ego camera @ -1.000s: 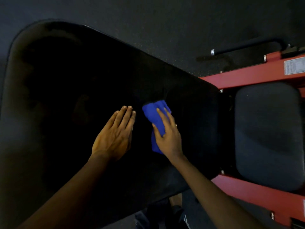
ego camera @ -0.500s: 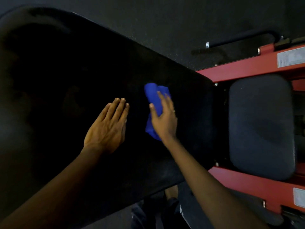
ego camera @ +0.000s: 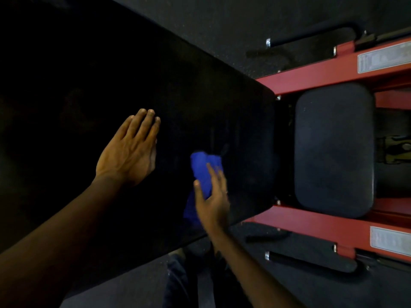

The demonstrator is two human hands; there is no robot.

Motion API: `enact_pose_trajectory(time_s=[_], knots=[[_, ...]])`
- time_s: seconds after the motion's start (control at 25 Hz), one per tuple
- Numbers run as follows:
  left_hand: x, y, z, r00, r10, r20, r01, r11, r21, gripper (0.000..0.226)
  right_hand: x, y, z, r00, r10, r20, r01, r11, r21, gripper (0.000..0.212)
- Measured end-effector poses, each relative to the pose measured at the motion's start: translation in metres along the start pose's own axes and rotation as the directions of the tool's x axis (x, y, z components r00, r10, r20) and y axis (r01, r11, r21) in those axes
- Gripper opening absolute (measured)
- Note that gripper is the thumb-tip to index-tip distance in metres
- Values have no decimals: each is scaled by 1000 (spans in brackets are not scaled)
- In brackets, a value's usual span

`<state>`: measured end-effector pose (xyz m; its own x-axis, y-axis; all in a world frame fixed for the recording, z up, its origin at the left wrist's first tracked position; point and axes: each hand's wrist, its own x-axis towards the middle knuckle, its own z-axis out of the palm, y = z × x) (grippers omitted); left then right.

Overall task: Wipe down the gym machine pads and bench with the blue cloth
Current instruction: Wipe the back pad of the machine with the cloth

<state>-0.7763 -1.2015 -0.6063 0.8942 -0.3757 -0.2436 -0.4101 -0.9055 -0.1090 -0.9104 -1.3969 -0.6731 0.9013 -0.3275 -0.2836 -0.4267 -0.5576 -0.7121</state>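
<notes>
The floor (ego camera: pixel 222 23) here is dark speckled rubber, and most of what I can see is taken up by the long black bench pad (ego camera: pixel 160 81), lying slantwise with its rounded end towards the red frame (ego camera: pixel 311 78) of the machine. Just past that end, between the two red rails, sits the smaller grey seat pad (ego camera: pixel 333 150).

The left hand (ego camera: pixel 131 152) lies flat on the middle of the bench pad, fingers straight and close together, holding nothing. It looks like a brace. The right hand (ego camera: pixel 213 201) is laid over the blue cloth (ego camera: pixel 203 172), fingers stretched out along it and thumb against its side, pressing it to the vinyl rather than bunching it. The cloth is crumpled into a long wad on the pad, close to the corner where the near edge meets the seat-side end. Some of it shows beyond the fingertips and some trails back under the palm. The hand is a little blurred, so I take it to be mid-stroke.

To do this pass well, I'd say spread the cloth wider under the palm, since a narrow wad cleans only a stripe. Overlapping strokes should run right out to the near edge and over the rounded end, where sweat tends to collect. The patch under the left hand will need wiping too, so that hand has to shift. The grey seat pad looks dull and streaked, and I judge it not yet done.
</notes>
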Motion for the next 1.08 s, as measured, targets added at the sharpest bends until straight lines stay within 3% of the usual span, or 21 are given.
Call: enact_pose_trajectory(time_s=[0.08,0.12,0.28,0.36,0.44,0.48,0.52,0.6,0.68,0.72,0.76,0.84,0.88,0.96,1.0,1.08], knots=[[0,0,-1,1000,0,-1,0,1000,-2,66,-41,4,-1,973,-174,154,173,985,24,54],[0,0,-1,1000,1,4,-1,1000,1,66,-44,18,-6,970,-185,159,185,983,16,53],[-1,0,1,1000,9,-16,-8,1000,31,64,-8,75,-28,995,96,-6,-96,993,-63,52],[-1,0,2,1000,6,-28,-5,1000,29,61,20,88,-29,955,278,-102,-284,958,-46,51],[-3,-1,4,999,7,-48,-6,1000,17,61,45,78,-24,869,455,-195,-458,888,30,50],[-3,-1,4,998,12,-57,-12,1000,14,61,51,66,-19,846,491,-208,-492,869,49,50],[-3,-1,3,998,17,-59,-16,1000,14,60,51,49,-13,873,449,-191,-450,892,41,51],[-4,0,2,998,14,-57,-13,1000,19,62,33,11,-2,990,114,-81,-117,993,-30,53],[-2,0,1,999,10,-47,-9,1000,10,63,32,-10,5,973,-211,91,215,976,-38,54],[-1,-1,1,999,13,-42,-13,1000,4,61,49,-9,5,950,-295,104,300,953,-39,54],[-2,-1,1,999,14,-48,-14,1000,0,61,73,-2,3,955,-292,59,295,955,-42,53],[-3,-2,2,998,2,-57,-2,1000,6,63,133,25,-2,994,-36,-104,31,998,-46,51],[-3,-2,2,998,-4,-56,5,1000,10,62,163,37,-10,973,162,-166,-169,985,-27,51],[-2,2,3,999,10,-38,-10,1000,-3,59,210,46,-25,855,470,-220,-475,879,32,54],[-2,2,4,1000,17,-26,-17,1000,-22,59,222,38,-27,825,521,-220,-528,849,30,55],[-2,0,2,999,13,-32,-13,999,-29,60,222,6,-18,885,423,-194,-431,903,5,55]])
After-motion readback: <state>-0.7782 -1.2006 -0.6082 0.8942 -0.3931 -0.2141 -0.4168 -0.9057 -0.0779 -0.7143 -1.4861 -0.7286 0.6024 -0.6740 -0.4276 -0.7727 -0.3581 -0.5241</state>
